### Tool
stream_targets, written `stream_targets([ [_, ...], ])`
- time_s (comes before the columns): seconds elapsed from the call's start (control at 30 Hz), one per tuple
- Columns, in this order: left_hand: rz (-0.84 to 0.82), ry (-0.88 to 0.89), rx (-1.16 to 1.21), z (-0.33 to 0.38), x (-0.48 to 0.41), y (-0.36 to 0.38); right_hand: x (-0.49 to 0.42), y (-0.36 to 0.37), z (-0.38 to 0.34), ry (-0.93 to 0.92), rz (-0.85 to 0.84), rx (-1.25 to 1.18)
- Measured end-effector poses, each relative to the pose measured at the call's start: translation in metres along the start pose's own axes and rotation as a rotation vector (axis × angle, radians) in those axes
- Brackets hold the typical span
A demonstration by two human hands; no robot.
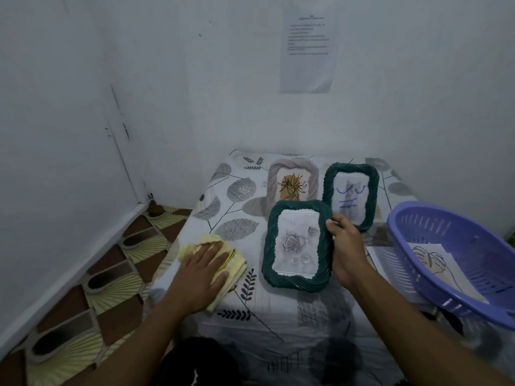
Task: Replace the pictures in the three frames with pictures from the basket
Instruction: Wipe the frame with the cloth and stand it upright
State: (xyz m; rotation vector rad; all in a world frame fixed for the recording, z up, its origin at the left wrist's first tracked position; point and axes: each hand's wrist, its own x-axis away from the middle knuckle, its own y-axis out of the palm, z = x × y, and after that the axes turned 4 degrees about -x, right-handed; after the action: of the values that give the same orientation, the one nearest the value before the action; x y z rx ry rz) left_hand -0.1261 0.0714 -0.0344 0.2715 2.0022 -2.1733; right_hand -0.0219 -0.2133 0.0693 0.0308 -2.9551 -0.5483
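Right hand: fingers wrapped behind the right edge of the near green frame, thumb on its front rim at the upper right corner; frame gripped and tilted up toward the camera, lower edge at or just above the tabletop, contact not resolvable. Frame holds a grey picture of roses. Left hand: fingers extended flat, palm down, pressing on a folded yellow cloth at the tabletop's left side; not closed around it. Behind the held frame, a second green frame stands tilted, showing blue pen strokes on a pale sheet; its lower left corner is overlapped by the near frame and the right hand. Left of it, a grey frame stands near the back wall, with a tan and black flower drawing. Purple plastic basket at the right, tipped toward the person, its near rim jutting past the tabletop's edge; inside it loose pictures, top sheet a line-drawn leaf. Tabletop covered in a leaf-print cloth. Printed paper sheet fixed to the wall above. Patterned floor at left.
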Motion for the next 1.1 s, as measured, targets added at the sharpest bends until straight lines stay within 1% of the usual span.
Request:
stream_targets([
  [0.3, -0.050, -0.041, -0.045, -0.016, -0.013, -0.004, -0.002, 0.036, 0.005, 0.005, -0.072, 0.002],
  [0.37, 0.004, -0.044, -0.065, -0.012, -0.015, -0.008, -0.004, 0.040, 0.006, 0.013, -0.079, -0.004],
  [0.43, 0.117, -0.056, -0.039, -0.004, -0.020, -0.019, -0.007, 0.044, 0.007, 0.009, -0.101, 0.005],
  [0.47, 0.182, -0.078, 0.047, 0.003, -0.026, -0.026, -0.008, 0.047, 0.007, 0.003, -0.122, 0.011],
  [0.5, 0.241, -0.127, 0.209, 0.011, -0.033, -0.036, -0.008, 0.052, 0.008, -0.002, -0.150, 0.011],
  [0.53, 0.264, -0.203, 0.449, 0.020, -0.042, -0.049, -0.008, 0.057, 0.007, -0.003, -0.180, 0.009],
  [0.57, 0.227, -0.293, 0.736, 0.029, -0.052, -0.064, -0.009, 0.063, 0.007, -0.004, -0.205, 0.008],
  [0.6, 0.145, -0.379, 1.011, 0.035, -0.063, -0.076, -0.010, 0.068, 0.006, -0.007, -0.231, 0.011],
  [0.63, 0.071, -0.448, 1.202, 0.038, -0.073, -0.086, -0.012, 0.073, 0.005, -0.013, -0.252, 0.013],
  [0.67, 0.027, -0.481, 1.298, 0.038, -0.081, -0.092, -0.014, 0.078, 0.003, -0.021, -0.276, 0.013],
  [0.8, 0.034, -0.526, 1.468, 0.025, -0.101, -0.098, -0.024, 0.095, 0.001, -0.050, -0.372, 0.025],
  [0.87, 0.052, -0.506, 1.484, 0.016, -0.111, -0.097, -0.033, 0.104, 0.002, -0.066, -0.401, 0.039],
  [0.93, 0.131, -0.490, 1.488, 0.007, -0.125, -0.100, -0.045, 0.114, 0.002, -0.082, -0.413, 0.077],
  [1.0, 0.191, -0.485, 1.482, -0.007, -0.141, -0.101, -0.057, 0.127, 0.002, -0.087, -0.406, 0.107],
  [1.1, 0.206, -0.517, 1.456, -0.030, -0.166, -0.093, -0.079, 0.147, 0.008, -0.068, -0.361, 0.122],
])
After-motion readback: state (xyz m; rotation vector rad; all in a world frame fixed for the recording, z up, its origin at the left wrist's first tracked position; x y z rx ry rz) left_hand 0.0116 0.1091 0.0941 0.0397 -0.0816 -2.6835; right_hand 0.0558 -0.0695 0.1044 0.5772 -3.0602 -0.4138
